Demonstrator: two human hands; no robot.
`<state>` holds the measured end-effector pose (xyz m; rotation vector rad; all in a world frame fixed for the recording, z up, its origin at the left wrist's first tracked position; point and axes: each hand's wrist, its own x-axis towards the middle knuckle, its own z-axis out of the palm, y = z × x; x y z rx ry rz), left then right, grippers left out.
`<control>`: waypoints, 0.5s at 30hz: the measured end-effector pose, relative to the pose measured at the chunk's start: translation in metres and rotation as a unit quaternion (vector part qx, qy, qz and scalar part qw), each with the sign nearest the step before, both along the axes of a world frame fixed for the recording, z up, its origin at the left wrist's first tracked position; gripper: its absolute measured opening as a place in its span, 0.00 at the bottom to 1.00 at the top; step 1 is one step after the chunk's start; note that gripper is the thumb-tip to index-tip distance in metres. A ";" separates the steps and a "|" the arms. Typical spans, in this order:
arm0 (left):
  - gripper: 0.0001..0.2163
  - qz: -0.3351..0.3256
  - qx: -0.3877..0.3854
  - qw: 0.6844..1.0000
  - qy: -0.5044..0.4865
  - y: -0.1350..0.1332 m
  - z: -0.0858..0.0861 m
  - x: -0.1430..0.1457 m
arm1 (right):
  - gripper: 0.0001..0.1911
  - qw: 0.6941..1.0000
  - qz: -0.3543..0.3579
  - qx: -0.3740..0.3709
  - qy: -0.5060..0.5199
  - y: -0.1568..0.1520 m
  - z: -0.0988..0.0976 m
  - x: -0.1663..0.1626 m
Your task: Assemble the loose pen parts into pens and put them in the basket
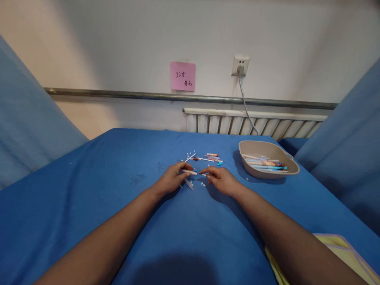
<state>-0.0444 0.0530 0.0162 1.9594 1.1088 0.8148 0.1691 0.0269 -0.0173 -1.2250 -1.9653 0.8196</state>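
My left hand (172, 179) is closed on a thin pen barrel (190, 172) with an orange tip, and a clear tube (189, 183) sticks out below its fingers. My right hand (221, 179) pinches the other end, where a thin pen refill (202, 173) meets the barrel. Both hands rest on the blue cloth (118, 190). Just beyond them lie loose pen parts (209, 158): refills, caps and small white bits.
A beige tray (293, 169) with several coloured pens stands at the right. Behind the table are a radiator (255, 123), a wall socket with a cable (240, 65) and a pink sticky note (183, 76). A yellow cloth (341, 245) lies at the near right.
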 end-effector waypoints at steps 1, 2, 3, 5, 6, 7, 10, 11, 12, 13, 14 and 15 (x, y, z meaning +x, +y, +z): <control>0.09 0.002 -0.003 1.000 -0.002 0.000 0.000 0.000 | 0.16 1.000 0.000 -0.001 -0.003 0.000 0.000 0.000; 0.09 0.001 -0.003 1.000 -0.004 0.000 0.001 0.000 | 0.16 1.000 0.001 -0.001 -0.005 -0.001 0.000 0.000; 0.09 0.000 -0.002 1.000 -0.005 0.000 0.000 0.000 | 0.16 1.000 0.002 0.000 -0.007 -0.001 0.000 0.000; 0.09 -0.010 0.000 1.000 -0.006 -0.001 0.000 0.000 | 0.16 1.000 0.006 0.003 -0.009 -0.001 0.000 -0.001; 0.09 -0.015 0.000 1.000 -0.005 -0.001 -0.001 0.001 | 0.16 1.000 0.008 0.005 -0.011 -0.002 -0.001 -0.001; 0.09 -0.018 -0.002 1.000 -0.005 -0.001 -0.002 0.001 | 0.16 1.000 0.010 0.006 -0.014 -0.002 -0.001 -0.002; 0.08 -0.024 -0.022 0.999 -0.006 -0.002 -0.004 0.003 | 0.14 0.999 0.002 0.021 -0.027 -0.003 0.001 -0.003; 0.08 -0.029 -0.031 0.999 -0.006 -0.003 -0.005 0.003 | 0.12 0.999 -0.008 0.035 -0.030 -0.003 0.002 -0.004; 0.08 -0.035 -0.041 0.999 -0.007 -0.004 -0.005 0.004 | 0.10 0.998 -0.020 0.053 -0.032 -0.003 0.004 -0.004; 0.08 -0.043 -0.050 0.998 -0.009 -0.005 -0.005 0.006 | 0.09 0.996 -0.037 0.071 -0.031 -0.004 0.006 -0.005; 0.08 -0.053 -0.058 0.997 -0.009 -0.007 -0.005 0.007 | 0.08 0.994 -0.056 0.087 -0.026 -0.005 0.008 -0.007; 0.09 -0.066 -0.063 0.996 -0.008 -0.009 -0.005 0.009 | 0.08 0.993 -0.072 0.096 -0.015 -0.005 0.009 -0.008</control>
